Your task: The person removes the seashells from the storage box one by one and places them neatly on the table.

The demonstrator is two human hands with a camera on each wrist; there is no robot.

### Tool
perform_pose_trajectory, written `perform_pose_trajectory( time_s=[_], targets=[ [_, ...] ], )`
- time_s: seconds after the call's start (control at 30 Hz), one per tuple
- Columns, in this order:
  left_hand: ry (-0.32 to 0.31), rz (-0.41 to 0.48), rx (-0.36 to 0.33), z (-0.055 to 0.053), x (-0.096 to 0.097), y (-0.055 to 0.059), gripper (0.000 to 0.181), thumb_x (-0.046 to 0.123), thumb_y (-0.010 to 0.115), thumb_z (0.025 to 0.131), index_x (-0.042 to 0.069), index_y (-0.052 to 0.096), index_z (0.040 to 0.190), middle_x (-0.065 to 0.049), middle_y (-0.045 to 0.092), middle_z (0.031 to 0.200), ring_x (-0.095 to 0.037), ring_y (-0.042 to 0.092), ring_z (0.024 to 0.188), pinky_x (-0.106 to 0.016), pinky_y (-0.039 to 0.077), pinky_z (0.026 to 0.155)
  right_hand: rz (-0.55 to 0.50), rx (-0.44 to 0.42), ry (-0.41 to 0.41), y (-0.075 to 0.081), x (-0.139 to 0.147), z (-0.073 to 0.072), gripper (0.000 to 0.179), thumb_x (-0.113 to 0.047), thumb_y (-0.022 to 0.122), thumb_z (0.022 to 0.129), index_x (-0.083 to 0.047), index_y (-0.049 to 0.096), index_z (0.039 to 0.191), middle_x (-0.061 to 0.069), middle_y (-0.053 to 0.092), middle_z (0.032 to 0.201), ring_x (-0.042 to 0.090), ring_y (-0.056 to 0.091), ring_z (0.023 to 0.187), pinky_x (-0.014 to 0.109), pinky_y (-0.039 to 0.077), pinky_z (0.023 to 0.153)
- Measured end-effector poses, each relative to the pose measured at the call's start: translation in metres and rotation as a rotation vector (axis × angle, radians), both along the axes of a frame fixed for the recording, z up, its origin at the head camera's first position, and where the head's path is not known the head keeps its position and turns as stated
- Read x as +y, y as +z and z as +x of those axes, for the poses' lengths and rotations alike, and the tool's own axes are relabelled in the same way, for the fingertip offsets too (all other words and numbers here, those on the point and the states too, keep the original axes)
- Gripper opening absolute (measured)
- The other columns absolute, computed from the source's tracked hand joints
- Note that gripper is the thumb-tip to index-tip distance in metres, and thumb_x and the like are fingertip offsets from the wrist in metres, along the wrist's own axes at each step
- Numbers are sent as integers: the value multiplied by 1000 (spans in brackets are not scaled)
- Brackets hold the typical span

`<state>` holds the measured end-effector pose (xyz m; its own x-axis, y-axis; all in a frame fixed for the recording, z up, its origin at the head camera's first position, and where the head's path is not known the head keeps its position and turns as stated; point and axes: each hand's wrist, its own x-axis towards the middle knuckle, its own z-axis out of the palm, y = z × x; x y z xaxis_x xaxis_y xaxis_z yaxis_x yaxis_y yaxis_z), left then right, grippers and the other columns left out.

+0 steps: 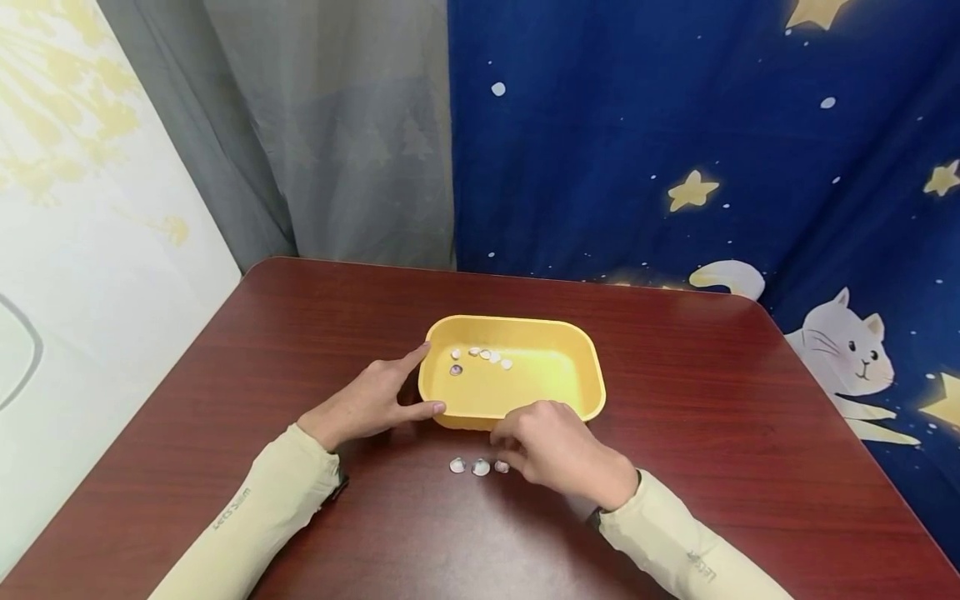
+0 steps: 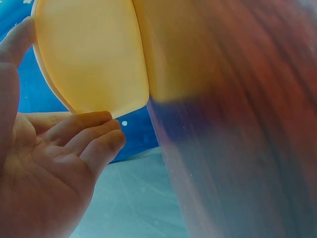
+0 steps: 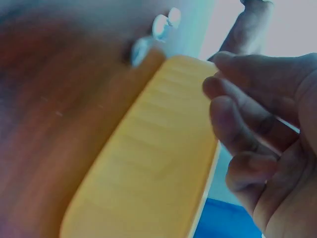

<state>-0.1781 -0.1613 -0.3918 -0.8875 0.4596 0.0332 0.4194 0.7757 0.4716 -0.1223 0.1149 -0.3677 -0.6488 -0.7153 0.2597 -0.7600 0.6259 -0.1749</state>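
A yellow plastic tub (image 1: 517,416) sits on the table with several small seashells (image 1: 456,370) in its left half. My left hand (image 1: 365,398) holds the tub's left end, thumb over the near rim and fingers along the side. In front of the tub, three seashells (image 1: 480,467) lie in a row on the table. Over the right end of that row is my right hand (image 1: 553,446), fingers bent, beside the tub's near wall. In the right wrist view its thumb and index fingertips (image 3: 225,58) come close together; I cannot tell whether a shell is between them.
The dark red-brown wooden table (image 1: 750,433) has rounded far corners. Behind it hang a grey curtain (image 1: 360,150) and a blue starry curtain (image 1: 585,150). A white patterned panel (image 1: 97,250) stands along the left side.
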Motion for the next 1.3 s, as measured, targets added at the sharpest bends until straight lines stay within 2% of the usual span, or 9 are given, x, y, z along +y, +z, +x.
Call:
perform_pose_trajectory(
  time_s=[0.2, 0.33, 0.43, 0.6, 0.73, 0.83, 0.97, 1.13, 1.3],
  targets=[
    [1, -2, -2, 0, 0, 0, 103, 67, 66, 86, 5, 27, 159, -18, 55, 147, -25, 63, 121, -47, 51, 104, -65, -25, 80, 12, 0, -11, 7, -14, 83, 82, -16, 79, 88, -11, 74, 79, 2, 66, 69, 17, 52, 66],
    [-4, 3, 5, 1, 1, 0, 102, 66, 67, 86, 4, 28, 158, -18, 57, 145, -24, 63, 118, -46, 52, 103, -79, -21, 69, 14, 1, -20, 7, -15, 82, 82, -15, 79, 89, -10, 74, 79, 2, 61, 64, 14, 48, 63],
    [-7, 7, 8, 1, 1, -1, 102, 66, 67, 86, 5, 28, 158, -18, 57, 144, -25, 63, 120, -47, 51, 103, -94, -17, 17, 15, 1, -27, 8, -16, 82, 83, -15, 79, 89, -9, 72, 77, 3, 60, 62, 16, 47, 62],
    [8, -6, 7, 2, 0, -1, 103, 68, 66, 85, 5, 29, 158, -19, 56, 145, -27, 63, 123, -47, 51, 104, -107, -41, -118, 13, -2, -46, 8, -17, 82, 83, -14, 79, 90, -9, 71, 73, 4, 59, 62, 20, 47, 61],
    [9, -8, -3, 3, 0, 0, 104, 69, 66, 85, 5, 28, 158, -18, 56, 146, -26, 62, 122, -47, 51, 104, -83, -60, -216, 6, -4, -62, 8, -16, 81, 82, -13, 79, 89, -7, 72, 73, 6, 60, 65, 24, 49, 62],
    [1, -4, -8, 2, 0, 0, 104, 68, 66, 85, 6, 28, 158, -18, 56, 146, -26, 62, 124, -47, 51, 105, -62, -35, -280, -2, -5, -70, 7, -14, 81, 81, -13, 78, 87, -6, 72, 73, 9, 63, 67, 29, 51, 62],
    [0, -4, -19, 1, 1, 0, 104, 68, 67, 85, 6, 28, 159, -17, 55, 147, -26, 61, 125, -47, 50, 105, -48, -18, -341, -15, -7, -79, 7, -12, 78, 82, -12, 78, 89, -5, 71, 73, 13, 63, 67, 33, 52, 59],
    [1, -3, -26, 0, 1, 1, 104, 67, 68, 85, 6, 27, 159, -18, 53, 149, -28, 59, 129, -47, 49, 107, -28, -56, -401, -26, -6, -88, 13, -7, 71, 84, -13, 79, 93, -1, 72, 77, 16, 64, 69, 36, 53, 60],
    [10, -11, -21, -1, 1, 2, 104, 66, 68, 85, 5, 27, 159, -19, 52, 150, -30, 58, 131, -48, 48, 108, 47, -103, -439, -30, -6, -94, 20, -9, 72, 84, -15, 77, 102, 5, 73, 88, 21, 66, 77, 41, 55, 62]
  ],
)
